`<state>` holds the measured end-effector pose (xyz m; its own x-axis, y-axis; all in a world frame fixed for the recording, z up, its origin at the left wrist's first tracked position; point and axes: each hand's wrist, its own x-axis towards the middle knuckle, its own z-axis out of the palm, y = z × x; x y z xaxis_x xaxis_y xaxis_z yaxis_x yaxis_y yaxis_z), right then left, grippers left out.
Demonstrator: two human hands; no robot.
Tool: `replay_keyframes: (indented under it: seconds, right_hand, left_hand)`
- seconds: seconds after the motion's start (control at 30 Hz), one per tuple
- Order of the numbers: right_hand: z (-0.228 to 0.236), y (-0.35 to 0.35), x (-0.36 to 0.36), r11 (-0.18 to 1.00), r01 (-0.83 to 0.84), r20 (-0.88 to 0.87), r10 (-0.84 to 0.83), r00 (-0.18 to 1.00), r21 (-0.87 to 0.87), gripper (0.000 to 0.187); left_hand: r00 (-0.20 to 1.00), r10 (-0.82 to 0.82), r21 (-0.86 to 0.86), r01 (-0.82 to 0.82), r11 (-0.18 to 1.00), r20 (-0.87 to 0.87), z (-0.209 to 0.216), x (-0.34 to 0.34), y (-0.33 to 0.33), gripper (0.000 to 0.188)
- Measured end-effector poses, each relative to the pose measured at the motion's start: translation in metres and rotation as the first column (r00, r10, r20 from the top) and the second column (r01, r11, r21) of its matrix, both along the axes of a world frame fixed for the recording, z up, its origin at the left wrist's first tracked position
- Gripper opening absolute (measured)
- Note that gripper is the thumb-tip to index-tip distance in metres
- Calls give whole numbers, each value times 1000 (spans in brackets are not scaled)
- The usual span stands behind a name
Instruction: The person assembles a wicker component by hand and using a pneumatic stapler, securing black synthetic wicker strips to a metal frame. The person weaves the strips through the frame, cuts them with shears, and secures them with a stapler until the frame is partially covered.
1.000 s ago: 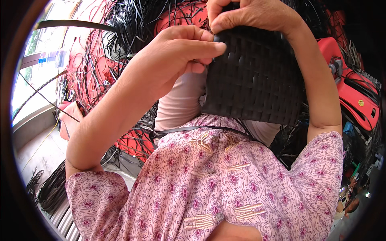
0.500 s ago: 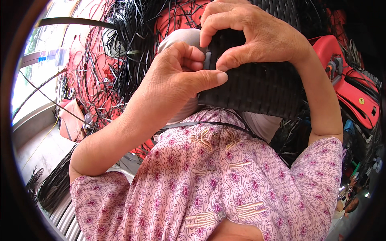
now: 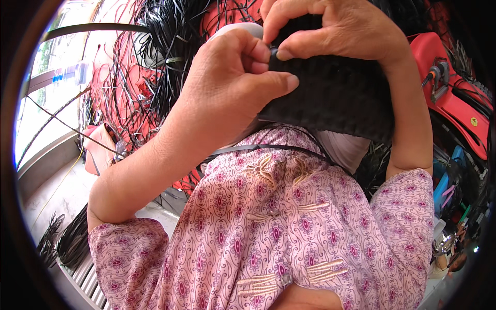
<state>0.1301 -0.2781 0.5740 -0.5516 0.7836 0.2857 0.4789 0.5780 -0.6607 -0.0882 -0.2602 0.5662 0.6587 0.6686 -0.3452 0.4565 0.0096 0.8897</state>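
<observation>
A dark woven panel (image 3: pixel 336 98) of flat black strips lies across my lap. My left hand (image 3: pixel 232 77) grips its left edge, the thumb flat on top and the fingers curled at the side. At that edge my right hand (image 3: pixel 346 33) pinches with thumb and forefinger a short dark strip (image 3: pixel 274 51), close to the left fingertips. Where this strip passes into the weave is hidden by the fingers. A long black strip (image 3: pixel 258 148) runs across my patterned shirt at the waist, below the panel.
Thick bundles of black strips (image 3: pixel 170 51) hang at the left over a red surface with loose strands. A red case-like thing (image 3: pixel 449 93) with a metal clamp (image 3: pixel 439 77) stands at the right, tools below it. More black strips (image 3: pixel 75 237) lie at the lower left.
Both hands and the panel have moved slightly up in the picture. The right thumb and forefinger have closed together at the panel's left edge, where they were apart before.
</observation>
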Motion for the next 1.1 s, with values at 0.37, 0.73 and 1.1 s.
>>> replay_keyframes:
  seconds: [0.37,0.73,1.1]
  right_hand:
    - [-17,-19,-8,997,4,42,-8,999,83,35]
    - [-35,-86,12,810,587,-359,-544,759,14,48]
    - [-128,-221,-50,484,747,-261,-875,408,-455,71]
  left_hand:
    - [967,132,-278,-68,958,219,-13,-25,-7,30]
    - [899,47,-162,27,986,435,-47,-53,-18,58]
    - [957,-228,566,89,820,180,-69,-35,-26,25]
